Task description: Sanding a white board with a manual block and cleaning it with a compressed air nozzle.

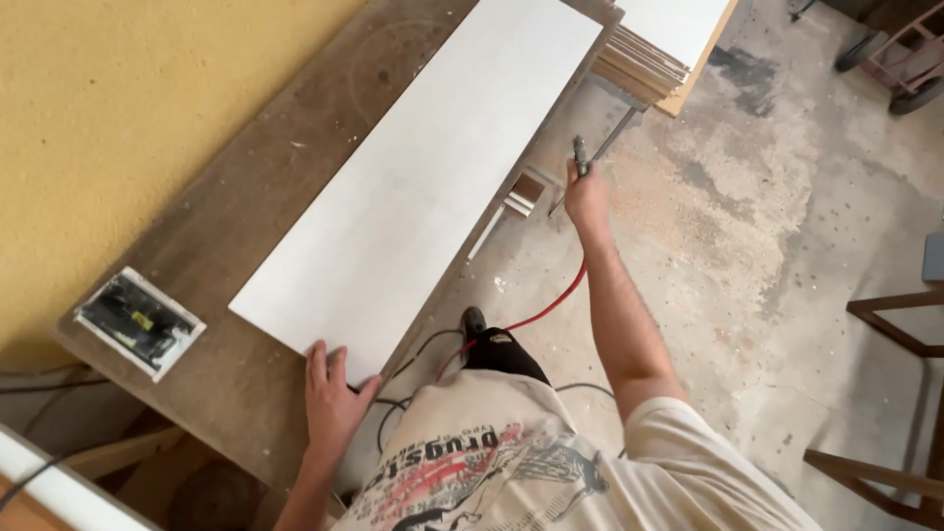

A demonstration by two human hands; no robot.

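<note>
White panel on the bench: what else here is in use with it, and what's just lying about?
In use: white panel, left hand flat on its near corner; metal tool in right hand, red hose.
Lying about: stacked boards, open box, wooden frame.

One package shows: a flat, rectangular open box [140,323] lying at the near left corner of the worktop [246,206], close to the yellow wall. Its rim is white or pale grey, and the inside is dark, holding black parts with a few small yellow marks. It sits askew to the worktop's edge. No signs or screens are visible.
</note>
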